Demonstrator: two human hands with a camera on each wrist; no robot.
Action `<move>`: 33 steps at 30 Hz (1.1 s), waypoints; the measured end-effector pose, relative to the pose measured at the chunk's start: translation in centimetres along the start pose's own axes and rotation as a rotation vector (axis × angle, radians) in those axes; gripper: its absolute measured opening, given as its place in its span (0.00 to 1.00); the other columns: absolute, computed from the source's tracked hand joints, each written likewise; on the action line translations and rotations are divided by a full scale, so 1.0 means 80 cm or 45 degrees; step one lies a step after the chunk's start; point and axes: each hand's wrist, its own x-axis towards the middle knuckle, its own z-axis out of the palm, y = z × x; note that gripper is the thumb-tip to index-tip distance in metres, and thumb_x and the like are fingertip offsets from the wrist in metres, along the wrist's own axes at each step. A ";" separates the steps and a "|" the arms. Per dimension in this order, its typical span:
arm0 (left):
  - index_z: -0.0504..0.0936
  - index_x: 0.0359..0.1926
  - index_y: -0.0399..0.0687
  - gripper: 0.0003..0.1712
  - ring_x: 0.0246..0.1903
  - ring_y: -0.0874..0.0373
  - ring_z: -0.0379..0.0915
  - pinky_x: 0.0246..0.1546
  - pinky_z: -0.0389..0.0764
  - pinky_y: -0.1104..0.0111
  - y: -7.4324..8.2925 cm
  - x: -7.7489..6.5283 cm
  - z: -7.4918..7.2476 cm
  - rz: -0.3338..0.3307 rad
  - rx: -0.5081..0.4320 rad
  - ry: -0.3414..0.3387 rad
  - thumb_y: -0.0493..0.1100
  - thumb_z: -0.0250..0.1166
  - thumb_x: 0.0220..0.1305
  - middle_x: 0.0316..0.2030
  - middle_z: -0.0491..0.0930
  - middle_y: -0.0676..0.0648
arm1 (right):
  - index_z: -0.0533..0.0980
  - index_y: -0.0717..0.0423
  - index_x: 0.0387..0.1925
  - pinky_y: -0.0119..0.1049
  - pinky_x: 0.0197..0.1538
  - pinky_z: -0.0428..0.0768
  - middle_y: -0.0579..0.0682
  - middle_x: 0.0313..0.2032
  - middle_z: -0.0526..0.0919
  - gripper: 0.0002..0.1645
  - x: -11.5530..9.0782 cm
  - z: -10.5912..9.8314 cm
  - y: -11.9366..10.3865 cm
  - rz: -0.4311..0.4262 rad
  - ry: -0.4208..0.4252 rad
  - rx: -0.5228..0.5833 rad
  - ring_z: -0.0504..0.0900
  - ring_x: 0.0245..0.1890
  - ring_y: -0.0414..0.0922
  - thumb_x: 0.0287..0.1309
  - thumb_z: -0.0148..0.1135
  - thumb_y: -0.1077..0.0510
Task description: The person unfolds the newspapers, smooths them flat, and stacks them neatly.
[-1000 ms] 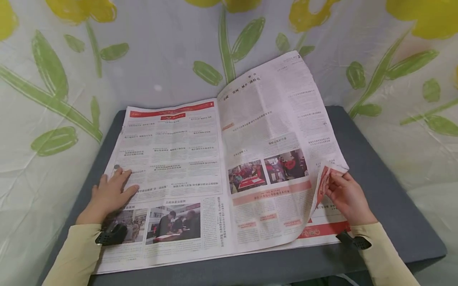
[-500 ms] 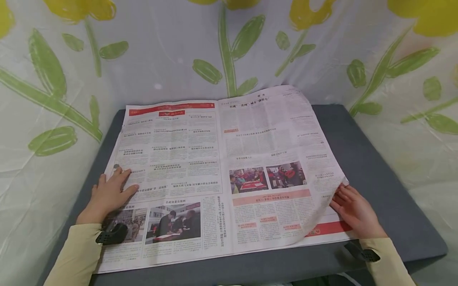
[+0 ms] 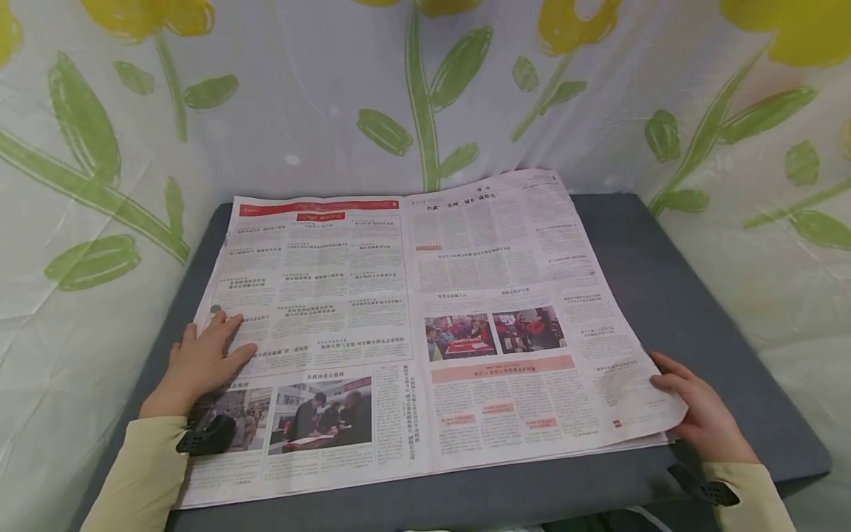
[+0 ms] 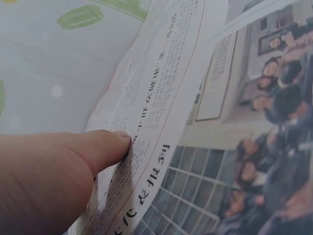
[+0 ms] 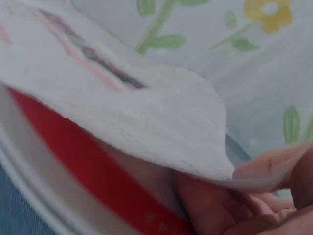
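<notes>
An open newspaper (image 3: 372,295) lies spread on a dark grey table, with printed columns, red headers and photos. On the lower left page rests my left hand (image 3: 199,363), fingers spread. Its thumb (image 4: 105,147) lies against the print in the left wrist view. At the right edge, my right hand (image 3: 705,414) pinches the right-hand page (image 3: 614,369) near its lower corner. In the right wrist view the page (image 5: 171,122) is lifted and curved, with fingers (image 5: 210,200) beneath it. A sheet with a red band (image 5: 73,147) shows below.
The grey table (image 3: 718,332) extends past the paper on the right and in front. Behind it and at both sides hangs a white curtain (image 3: 312,96) with yellow flowers and green leaves. The newspaper's far right edge reaches up toward this curtain.
My right hand has moved right and toward me with the page, bringing its raised far corner down and flattening it over the red band beneath. My left hand stays in place.
</notes>
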 end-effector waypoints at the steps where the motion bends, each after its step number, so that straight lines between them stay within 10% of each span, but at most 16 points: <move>1: 0.57 0.76 0.33 0.45 0.69 0.11 0.38 0.59 0.45 0.18 0.000 0.000 0.000 -0.001 0.002 0.002 0.60 0.57 0.72 0.75 0.48 0.21 | 0.39 0.30 0.81 0.36 0.43 0.83 0.28 0.42 0.83 0.44 0.000 -0.001 0.000 0.044 0.053 -0.067 0.83 0.42 0.35 0.79 0.47 0.58; 3: 0.57 0.76 0.33 0.45 0.69 0.11 0.37 0.59 0.45 0.18 0.000 -0.001 -0.001 -0.004 0.004 0.000 0.59 0.57 0.72 0.75 0.48 0.21 | 0.30 0.43 0.82 0.35 0.43 0.83 0.26 0.40 0.83 0.49 0.001 -0.004 0.003 0.091 0.101 -0.143 0.83 0.41 0.33 0.78 0.49 0.58; 10: 0.56 0.76 0.33 0.45 0.69 0.11 0.36 0.60 0.44 0.18 0.002 -0.004 -0.006 -0.022 -0.003 0.002 0.59 0.57 0.72 0.75 0.47 0.21 | 0.53 0.34 0.75 0.32 0.38 0.85 0.31 0.38 0.85 0.34 0.007 -0.012 0.016 -0.055 0.092 -0.188 0.86 0.37 0.33 0.77 0.49 0.62; 17: 0.57 0.76 0.33 0.45 0.69 0.12 0.38 0.59 0.44 0.18 0.002 -0.003 -0.003 -0.012 0.001 0.014 0.59 0.57 0.72 0.75 0.48 0.21 | 0.33 0.53 0.82 0.30 0.37 0.84 0.24 0.36 0.81 0.49 0.010 -0.012 0.000 -0.065 0.211 -0.433 0.84 0.35 0.29 0.77 0.52 0.58; 21: 0.59 0.75 0.34 0.44 0.68 0.11 0.39 0.59 0.44 0.18 0.003 -0.001 -0.003 -0.007 0.029 0.036 0.59 0.58 0.72 0.74 0.49 0.20 | 0.29 0.63 0.80 0.25 0.41 0.83 0.52 0.58 0.82 0.52 0.008 -0.011 -0.021 -0.094 0.270 -0.731 0.80 0.38 0.20 0.78 0.51 0.49; 25: 0.61 0.74 0.34 0.43 0.68 0.10 0.38 0.60 0.42 0.19 0.013 0.001 -0.009 0.006 0.036 0.101 0.59 0.58 0.72 0.73 0.50 0.18 | 0.38 0.70 0.79 0.43 0.51 0.83 0.81 0.71 0.57 0.48 0.007 0.013 -0.065 -0.199 0.302 -1.200 0.84 0.54 0.49 0.78 0.45 0.44; 28: 0.62 0.74 0.33 0.42 0.70 0.10 0.36 0.62 0.41 0.20 0.033 0.010 -0.017 0.033 0.026 0.122 0.59 0.58 0.72 0.73 0.49 0.17 | 0.43 0.68 0.79 0.64 0.56 0.74 0.81 0.72 0.55 0.48 0.015 0.047 -0.105 -0.263 0.287 -1.445 0.63 0.68 0.76 0.78 0.46 0.41; 33: 0.60 0.76 0.36 0.41 0.73 0.13 0.35 0.66 0.42 0.22 0.093 0.043 -0.019 0.123 0.068 0.057 0.57 0.57 0.74 0.75 0.46 0.19 | 0.49 0.64 0.79 0.71 0.65 0.65 0.74 0.75 0.55 0.45 0.052 0.131 -0.142 -0.427 0.117 -1.724 0.60 0.71 0.75 0.76 0.51 0.43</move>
